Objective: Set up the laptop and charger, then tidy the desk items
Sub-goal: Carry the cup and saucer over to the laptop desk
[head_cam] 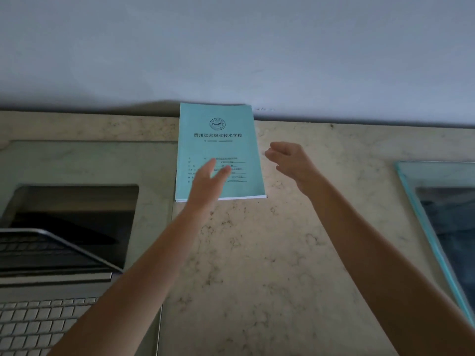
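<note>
The laptop point(38, 317) sits open at the lower left of the desk top point(257, 253). Its silver keyboard faces the person, and its dark screen is leaned back and mirrors the keys. The left forearm passes over its right corner. Beyond it, near the middle of the marble-patterned surface, a teal booklet point(221, 140) lies flat with its far edge against the pale wall point(231, 47). Its cover carries a round emblem, a line of printed characters and several ruled lines of small text too fine to read. A thin white stack of pages shows under its near edge. The left hand point(205, 183) is stretched out over the lower left part of the booklet, fingers straight and close together, thumb spread to the side, gripping nothing. Whether the fingertips touch the cover or hang just above it cannot be told. The right hand point(293, 163) is just beside the booklet's right edge, raised over the bare surface. Its fingers are loosely curled toward the thumb and nothing is between them. At the far right edge a glass pane point(411, 191) with a blue-green rim lies on the desk, well apart from both hands.
</note>
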Demonstrator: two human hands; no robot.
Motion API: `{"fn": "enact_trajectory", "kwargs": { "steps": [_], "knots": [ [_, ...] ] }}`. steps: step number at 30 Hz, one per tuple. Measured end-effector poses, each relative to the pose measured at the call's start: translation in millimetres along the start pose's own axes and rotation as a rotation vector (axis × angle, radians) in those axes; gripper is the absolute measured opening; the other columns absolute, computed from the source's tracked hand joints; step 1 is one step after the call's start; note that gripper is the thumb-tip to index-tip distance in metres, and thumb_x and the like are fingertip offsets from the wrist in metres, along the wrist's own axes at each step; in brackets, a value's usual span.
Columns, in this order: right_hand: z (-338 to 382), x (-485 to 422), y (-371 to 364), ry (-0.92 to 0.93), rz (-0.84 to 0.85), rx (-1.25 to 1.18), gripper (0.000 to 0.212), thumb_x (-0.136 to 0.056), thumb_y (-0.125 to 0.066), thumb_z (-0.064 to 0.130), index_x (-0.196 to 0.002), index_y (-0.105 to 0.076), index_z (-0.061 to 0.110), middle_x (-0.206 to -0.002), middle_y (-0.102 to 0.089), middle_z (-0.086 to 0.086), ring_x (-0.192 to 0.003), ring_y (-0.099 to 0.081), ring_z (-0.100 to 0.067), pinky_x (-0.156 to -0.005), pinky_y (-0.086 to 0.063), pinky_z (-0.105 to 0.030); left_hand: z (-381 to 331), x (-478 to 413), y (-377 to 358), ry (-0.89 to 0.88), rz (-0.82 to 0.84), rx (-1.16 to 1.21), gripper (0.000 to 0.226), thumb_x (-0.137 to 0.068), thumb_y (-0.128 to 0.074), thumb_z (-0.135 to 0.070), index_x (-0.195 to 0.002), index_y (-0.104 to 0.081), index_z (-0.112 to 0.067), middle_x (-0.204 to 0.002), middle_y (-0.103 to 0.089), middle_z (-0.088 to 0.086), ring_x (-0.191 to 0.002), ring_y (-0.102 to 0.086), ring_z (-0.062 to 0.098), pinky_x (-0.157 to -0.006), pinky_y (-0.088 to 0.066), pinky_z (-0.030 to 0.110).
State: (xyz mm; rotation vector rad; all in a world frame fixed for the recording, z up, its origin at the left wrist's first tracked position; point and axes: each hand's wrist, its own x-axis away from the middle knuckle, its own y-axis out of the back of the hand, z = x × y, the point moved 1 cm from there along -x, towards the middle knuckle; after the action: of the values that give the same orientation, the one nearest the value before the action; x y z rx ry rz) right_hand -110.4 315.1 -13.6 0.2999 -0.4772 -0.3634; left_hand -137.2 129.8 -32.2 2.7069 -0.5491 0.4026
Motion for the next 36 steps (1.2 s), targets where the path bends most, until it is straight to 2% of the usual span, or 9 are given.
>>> {"fn": "enact_trajectory", "kwargs": {
  "steps": [2, 5, 7, 12, 19, 25, 31, 33, 36],
  "knots": [
    [0, 28, 14, 0.027, -0.025, 0.015, 0.059, -0.089, -0.062, 0.022, -0.126, -0.037, -0.017, -0.134, -0.04, -0.037, -0.123, -0.04, -0.052, -0.104, -0.035, -0.062, -7, 28, -14, -0.042, 0.051, -0.035, 0.058, -0.093, -0.052, -0.031, -0.143, -0.035, -0.005, -0.15, -0.037, 0.011, -0.14, -0.033, 0.026, -0.115, -0.027, 0.045],
    [-6, 75, 40, 0.027, -0.029, -0.034, 0.06, -0.089, -0.065, 0.024, -0.139, -0.042, -0.001, -0.142, -0.049, -0.016, -0.127, -0.05, -0.031, -0.097, -0.046, -0.04, -19, 66, -33, -0.1, 0.151, -0.049, 0.064, -0.089, -0.059, -0.035, -0.142, -0.038, -0.004, -0.149, -0.039, 0.01, -0.139, -0.035, 0.023, -0.116, -0.025, 0.041],
    [-12, 109, 59, 0.033, -0.036, -0.068, 0.06, -0.089, -0.065, 0.024, -0.141, -0.042, 0.006, -0.143, -0.048, -0.01, -0.127, -0.05, -0.023, -0.098, -0.046, -0.039, -28, 92, -46, -0.125, 0.197, -0.024, 0.067, -0.086, -0.063, -0.035, -0.141, -0.039, -0.005, -0.148, -0.042, 0.01, -0.137, -0.037, 0.022, -0.113, -0.025, 0.029],
    [-43, 197, 115, 0.05, -0.184, -0.039, 0.057, -0.089, -0.065, 0.025, -0.14, -0.045, 0.013, -0.14, -0.052, -0.007, -0.125, -0.051, -0.018, -0.102, -0.044, -0.039, -51, 148, -93, -0.19, 0.304, -0.03, 0.074, -0.082, -0.067, -0.039, -0.144, -0.037, -0.012, -0.149, -0.04, 0.006, -0.136, -0.039, 0.017, -0.105, -0.028, 0.023],
    [-134, 313, 193, -0.055, -0.456, -0.085, 0.054, -0.087, -0.068, 0.017, -0.137, -0.049, 0.01, -0.136, -0.055, -0.012, -0.111, -0.058, -0.016, -0.095, -0.044, -0.03, -57, 232, -187, -0.215, 0.559, 0.055, 0.067, -0.084, -0.067, -0.02, -0.141, -0.037, -0.004, -0.147, -0.041, 0.013, -0.135, -0.041, 0.017, -0.106, -0.031, 0.02],
    [-213, 391, 227, -0.175, -0.603, -0.158, 0.054, -0.086, -0.069, 0.015, -0.136, -0.05, 0.012, -0.135, -0.054, -0.014, -0.103, -0.058, -0.015, -0.082, -0.046, -0.025, -40, 281, -258, -0.219, 0.762, -0.094, 0.074, -0.081, -0.069, -0.033, -0.144, -0.035, -0.013, -0.149, -0.039, 0.013, -0.137, -0.038, 0.022, -0.112, -0.035, 0.037],
    [-279, 436, 221, -0.305, -0.657, -0.243, 0.056, -0.085, -0.069, 0.031, -0.137, -0.048, 0.023, -0.132, -0.056, -0.005, -0.107, -0.058, -0.015, -0.073, -0.043, -0.024, 0, 308, -306, -0.168, 0.858, -0.285, 0.08, -0.079, -0.07, -0.042, -0.145, -0.032, -0.019, -0.152, -0.035, 0.009, -0.139, -0.035, 0.024, -0.111, -0.034, 0.038],
    [-297, 442, 214, -0.357, -0.647, -0.269, 0.058, -0.084, -0.069, 0.035, -0.138, -0.047, 0.025, -0.131, -0.054, -0.002, -0.103, -0.056, -0.012, -0.063, -0.043, -0.02, 14, 310, -315, -0.159, 0.854, -0.38, 0.079, -0.079, -0.07, -0.043, -0.145, -0.032, -0.02, -0.152, -0.034, 0.006, -0.139, -0.034, 0.024, -0.111, -0.033, 0.039],
    [-320, 448, 198, -0.443, -0.6, -0.303, 0.064, -0.082, -0.068, 0.044, -0.139, -0.043, 0.027, -0.129, -0.049, 0.002, -0.107, -0.054, -0.014, -0.059, -0.048, -0.024, 32, 310, -321, -0.159, 0.814, -0.466, 0.077, -0.077, -0.073, -0.038, -0.143, -0.036, -0.021, -0.15, -0.037, 0.005, -0.138, -0.035, 0.022, -0.108, -0.033, 0.036]
  ]
}}
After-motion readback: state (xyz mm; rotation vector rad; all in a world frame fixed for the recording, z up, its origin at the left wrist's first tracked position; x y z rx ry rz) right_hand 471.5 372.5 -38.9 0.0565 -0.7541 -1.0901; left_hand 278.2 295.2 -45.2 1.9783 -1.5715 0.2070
